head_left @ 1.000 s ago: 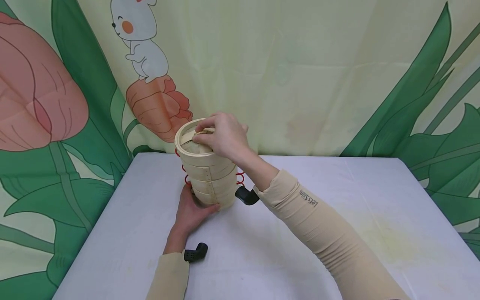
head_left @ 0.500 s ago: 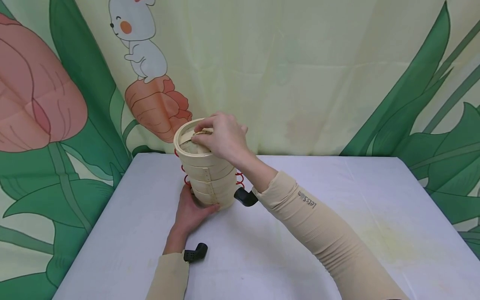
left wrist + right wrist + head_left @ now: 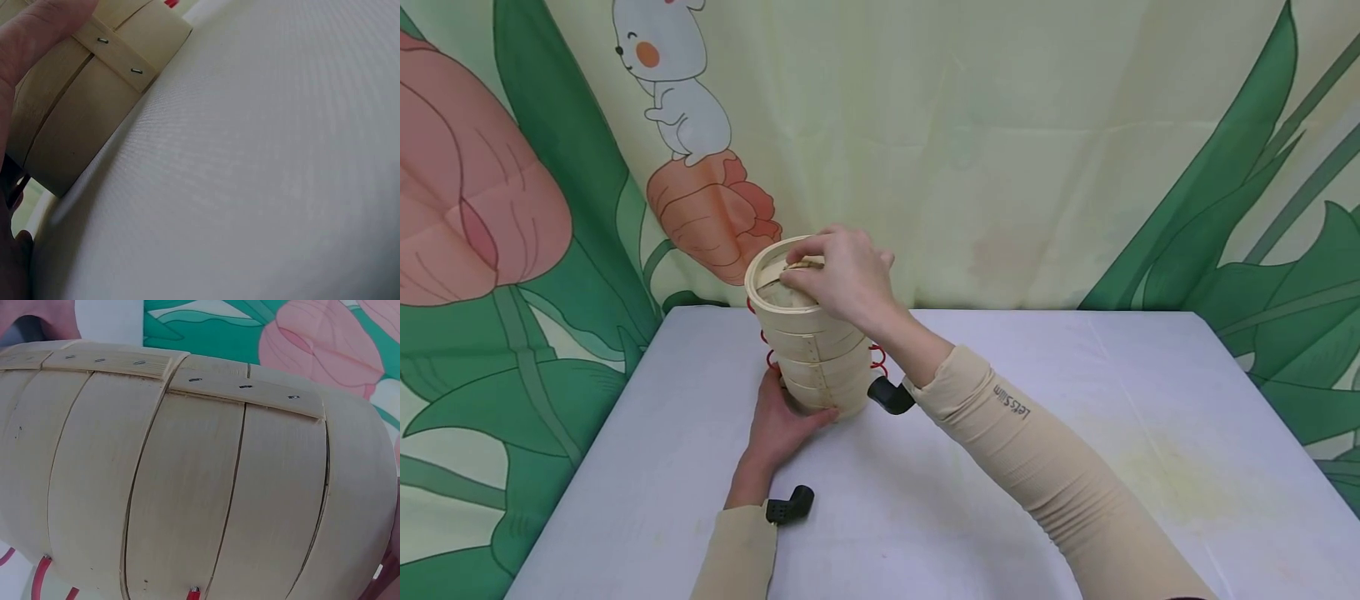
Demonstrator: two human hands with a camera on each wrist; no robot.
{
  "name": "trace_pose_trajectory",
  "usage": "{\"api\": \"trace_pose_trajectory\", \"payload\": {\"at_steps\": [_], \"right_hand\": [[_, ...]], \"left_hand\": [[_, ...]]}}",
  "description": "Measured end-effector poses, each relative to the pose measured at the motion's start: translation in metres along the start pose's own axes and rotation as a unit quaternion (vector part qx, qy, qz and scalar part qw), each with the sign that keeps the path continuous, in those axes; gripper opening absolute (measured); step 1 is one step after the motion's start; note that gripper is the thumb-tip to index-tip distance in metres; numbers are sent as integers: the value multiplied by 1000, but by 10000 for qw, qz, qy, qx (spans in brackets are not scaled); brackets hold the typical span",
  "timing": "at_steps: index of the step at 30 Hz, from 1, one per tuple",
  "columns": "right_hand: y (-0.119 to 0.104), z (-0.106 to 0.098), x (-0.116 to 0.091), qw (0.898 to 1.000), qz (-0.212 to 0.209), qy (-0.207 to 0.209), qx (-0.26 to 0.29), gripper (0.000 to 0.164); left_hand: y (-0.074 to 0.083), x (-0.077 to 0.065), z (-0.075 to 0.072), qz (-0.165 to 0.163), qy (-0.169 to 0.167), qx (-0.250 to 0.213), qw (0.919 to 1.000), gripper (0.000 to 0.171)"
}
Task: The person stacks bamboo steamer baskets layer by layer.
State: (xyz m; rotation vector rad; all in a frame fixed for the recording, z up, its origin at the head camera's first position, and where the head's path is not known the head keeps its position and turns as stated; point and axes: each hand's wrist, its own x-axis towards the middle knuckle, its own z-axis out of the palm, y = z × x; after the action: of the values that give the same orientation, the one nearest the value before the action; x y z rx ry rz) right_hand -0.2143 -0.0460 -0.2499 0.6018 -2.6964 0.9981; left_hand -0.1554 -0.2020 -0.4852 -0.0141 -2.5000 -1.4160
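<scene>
A round bamboo steamer [image 3: 823, 367] stands stacked on the table, with red wire loops on both sides. Its woven lid [image 3: 769, 271] sits on top. My right hand [image 3: 853, 275] pinches the lid's handle between thumb and fingers; part of the lid is hidden behind it. Low on the left, my left hand [image 3: 778, 429] holds the base, thumb across the front and fingers behind, out of sight. In the left wrist view, a thumb [image 3: 44, 31] lies on the stapled bamboo wall [image 3: 94, 119]. The right wrist view is filled by the steamer's side [image 3: 187, 487].
A white cloth covers the table [image 3: 1037, 467]. Behind it hangs a printed curtain [image 3: 1000, 167] with a rabbit, a carrot and leaves. Black wrist cameras sit near the left cuff [image 3: 790, 506] and right cuff [image 3: 891, 394].
</scene>
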Motion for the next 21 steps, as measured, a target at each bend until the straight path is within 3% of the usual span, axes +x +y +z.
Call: {"api": "trace_pose_trajectory", "payload": {"at_steps": [7, 14, 17, 21], "right_hand": [[2, -5, 0, 9996, -139, -244, 91, 18], [7, -10, -5, 9950, -510, -645, 571, 32], [12, -11, -8, 9917, -645, -667, 891, 36], [24, -15, -15, 9856, -672, -397, 1502, 35]], "left_hand": [[0, 1, -2, -2, -64, -4, 10000, 107], [-3, 2, -10, 183, 62, -180, 9997, 108], [-4, 0, -14, 38, 3, -316, 9995, 112], [-2, -2, -21, -375, -181, -342, 9985, 119]]}}
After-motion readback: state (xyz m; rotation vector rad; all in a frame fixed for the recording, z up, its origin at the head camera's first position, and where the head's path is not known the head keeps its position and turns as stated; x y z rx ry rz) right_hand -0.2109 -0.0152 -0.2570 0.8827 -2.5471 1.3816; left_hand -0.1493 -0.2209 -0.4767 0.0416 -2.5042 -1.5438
